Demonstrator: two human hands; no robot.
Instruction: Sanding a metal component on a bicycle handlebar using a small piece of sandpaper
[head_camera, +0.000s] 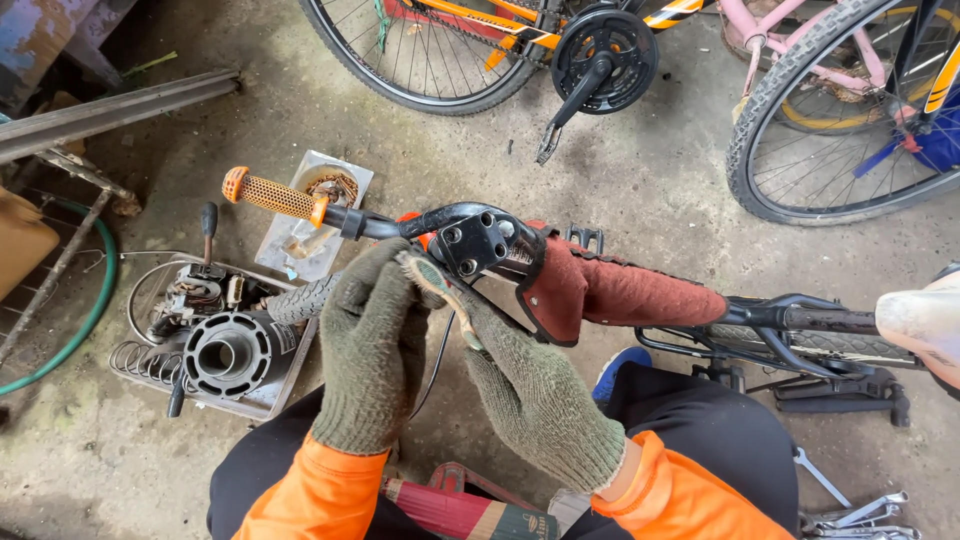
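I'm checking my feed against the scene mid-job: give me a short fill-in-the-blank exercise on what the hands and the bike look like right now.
1. Both hands, the left hand and the right hand, wear knitted ____.
2. The handlebar grip is coloured ____.
3. The frame pad behind the stem is dark ____.
4. The sleeves are ____.

Missing words: gloves; orange; red; orange
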